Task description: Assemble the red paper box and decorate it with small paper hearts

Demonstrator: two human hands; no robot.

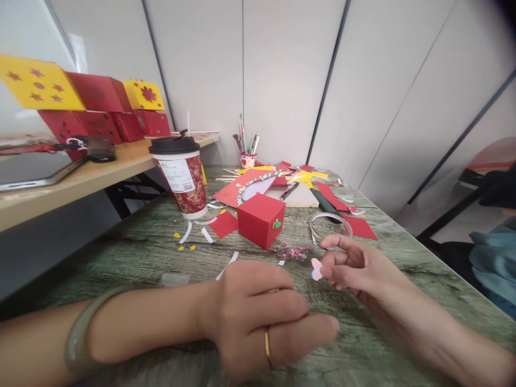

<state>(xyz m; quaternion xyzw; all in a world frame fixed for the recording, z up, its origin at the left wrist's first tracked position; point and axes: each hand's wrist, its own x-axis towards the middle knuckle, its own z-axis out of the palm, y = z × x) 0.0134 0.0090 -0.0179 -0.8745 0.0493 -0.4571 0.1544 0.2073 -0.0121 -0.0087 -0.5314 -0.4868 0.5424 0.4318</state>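
Observation:
My right hand [357, 266] hovers just above the green wooden table [141, 252] and pinches a small pink heart-shaped sticker [316, 269] between thumb and fingertips. My left hand [262, 314] lies on the table in front of me, fingers curled together, a gold ring on one finger and a jade bangle on the wrist; nothing shows in it. Just beyond both hands stands a red paper cube [261, 219] with a small green and red sticker on its side. Pink paper bits [292, 251] lie between the cube and my right hand.
A lidded paper coffee cup [181, 174] stands at the left. Red and yellow paper scraps [258, 185], white strips, a coiled tape strip [328, 226] and a pen cup [248, 158] lie farther back. Red and yellow boxes [97, 102] sit on a side shelf at the left.

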